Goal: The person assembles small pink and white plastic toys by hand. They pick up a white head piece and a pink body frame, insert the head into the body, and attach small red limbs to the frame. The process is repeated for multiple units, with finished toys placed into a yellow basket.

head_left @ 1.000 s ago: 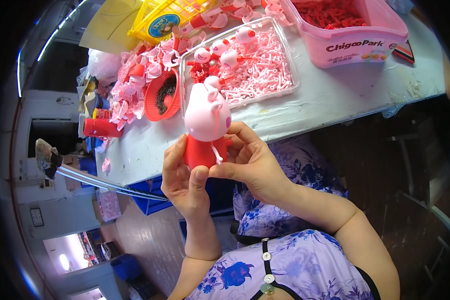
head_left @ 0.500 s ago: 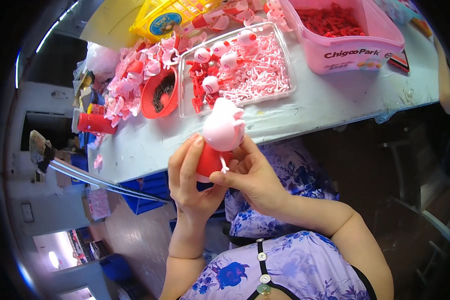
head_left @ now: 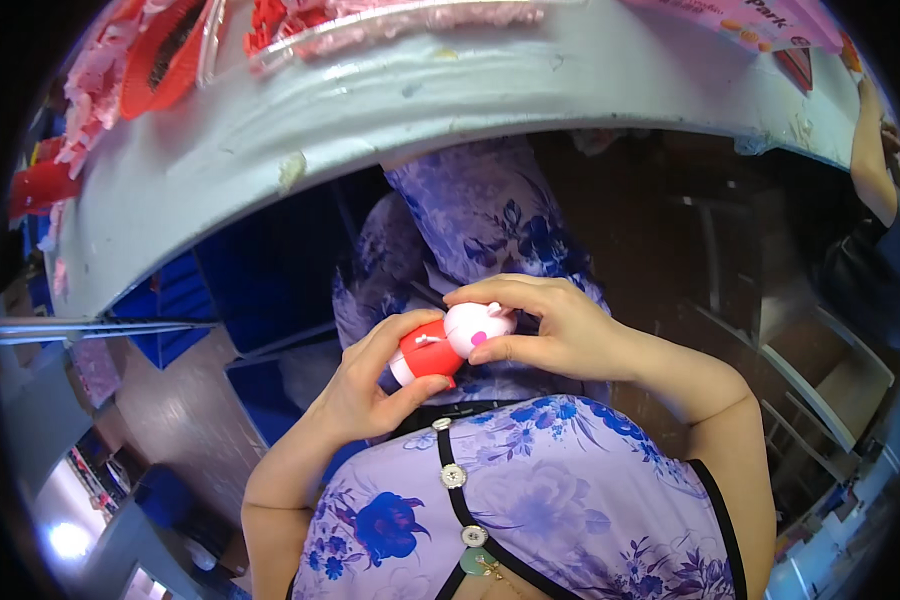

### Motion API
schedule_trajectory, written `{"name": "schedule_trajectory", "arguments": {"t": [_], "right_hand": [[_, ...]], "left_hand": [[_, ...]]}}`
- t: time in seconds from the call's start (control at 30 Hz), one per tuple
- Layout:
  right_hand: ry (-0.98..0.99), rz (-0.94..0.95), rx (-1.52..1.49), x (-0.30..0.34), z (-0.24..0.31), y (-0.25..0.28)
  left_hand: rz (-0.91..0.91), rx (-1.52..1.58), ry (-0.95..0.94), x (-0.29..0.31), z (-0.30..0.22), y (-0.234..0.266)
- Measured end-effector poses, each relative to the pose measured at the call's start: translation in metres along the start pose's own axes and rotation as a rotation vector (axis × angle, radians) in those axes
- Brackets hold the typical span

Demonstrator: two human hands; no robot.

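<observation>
Pig figurine [head_left: 448, 338] is hanging in mid-air, its long axis running from eight o'clock at the base to two o'clock at the head. The left hand [head_left: 370, 378] is clamping its fingers on the red body from eight o'clock; the right hand [head_left: 575, 328], equally near, is clasping the pink head from three o'clock. Well apart, the worktop [head_left: 450, 90] is stretching across twelve o'clock.

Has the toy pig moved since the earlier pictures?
Yes: judged against the table, the toy pig has moved away from it, toward the floral top.
</observation>
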State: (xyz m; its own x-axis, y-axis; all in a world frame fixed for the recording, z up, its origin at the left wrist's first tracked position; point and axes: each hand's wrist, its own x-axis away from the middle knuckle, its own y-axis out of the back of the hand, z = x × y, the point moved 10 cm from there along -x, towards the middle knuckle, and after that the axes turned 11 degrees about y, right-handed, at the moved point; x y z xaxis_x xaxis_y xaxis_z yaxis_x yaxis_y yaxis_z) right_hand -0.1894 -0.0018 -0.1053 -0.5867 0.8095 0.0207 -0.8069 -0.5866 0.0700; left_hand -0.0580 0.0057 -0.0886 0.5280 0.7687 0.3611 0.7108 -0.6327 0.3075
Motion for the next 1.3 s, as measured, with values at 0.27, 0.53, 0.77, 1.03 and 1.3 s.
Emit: {"name": "schedule_trajectory", "arguments": {"t": [0.27, 0.53, 0.77, 1.03, 1.3], "right_hand": [[-0.129, -0.096, -0.118, 0.017, -0.027, -0.018], [-0.094, -0.005, 0.017, 0.012, -0.013, -0.023], [0.105, 0.159, 0.281, 0.000, 0.004, -0.033], [0.147, 0.056, 0.269, 0.009, -0.002, -0.037], [-0.132, 0.122, -0.032, -0.004, -0.020, -0.029]], "left_hand": [[0.048, 0.088, 0.063, 0.010, 0.035, -0.020], [-0.001, -0.071, -0.056, 0.015, 0.016, -0.009], [-0.028, -0.078, -0.091, 0.016, 0.009, -0.015], [0.001, -0.053, -0.036, 0.016, 0.016, -0.022], [0.046, 0.254, 0.148, 0.008, 0.043, -0.019]]}}
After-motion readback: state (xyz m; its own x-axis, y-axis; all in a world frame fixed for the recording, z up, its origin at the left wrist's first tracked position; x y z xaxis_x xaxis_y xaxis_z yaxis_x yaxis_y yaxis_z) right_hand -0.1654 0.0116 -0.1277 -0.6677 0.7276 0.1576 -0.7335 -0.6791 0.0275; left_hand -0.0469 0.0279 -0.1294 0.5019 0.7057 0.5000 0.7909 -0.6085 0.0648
